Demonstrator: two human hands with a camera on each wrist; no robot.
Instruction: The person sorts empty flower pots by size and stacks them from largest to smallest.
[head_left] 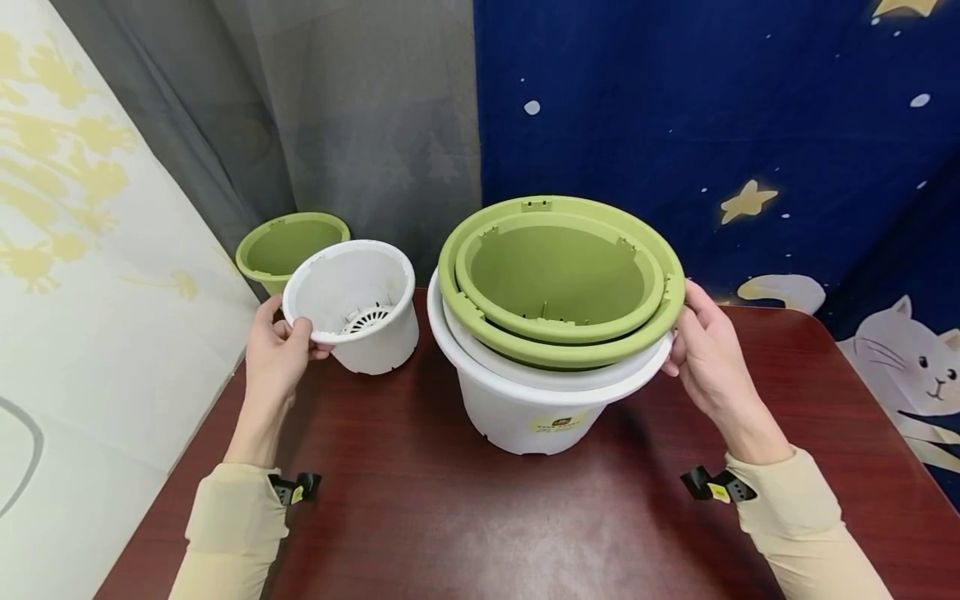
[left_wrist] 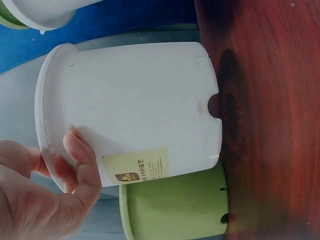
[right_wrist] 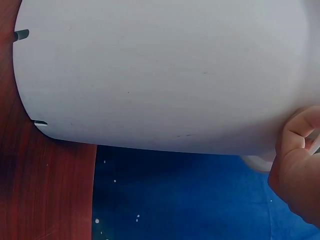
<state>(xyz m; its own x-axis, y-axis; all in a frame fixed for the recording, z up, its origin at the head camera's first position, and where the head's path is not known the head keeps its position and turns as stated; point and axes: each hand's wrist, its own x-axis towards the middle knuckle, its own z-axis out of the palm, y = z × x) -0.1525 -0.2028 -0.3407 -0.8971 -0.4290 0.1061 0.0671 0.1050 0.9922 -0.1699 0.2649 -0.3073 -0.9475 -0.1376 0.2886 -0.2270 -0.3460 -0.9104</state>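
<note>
My left hand pinches the rim of a small white flowerpot, thumb over the edge and fingers underneath. This pot has a slotted bottom and, in the left wrist view, a yellowish label. My right hand grips the right rim of a large white flowerpot. Nested inside that pot are another white pot and two green pots, the larger green pot around the smaller green pot. In the right wrist view the large pot's wall fills most of the picture, with fingers curled at its rim.
A separate green flowerpot stands behind the small white one at the back left. The dark red wooden table runs up to a grey curtain and a blue starry curtain. A pale patterned wall borders the left side.
</note>
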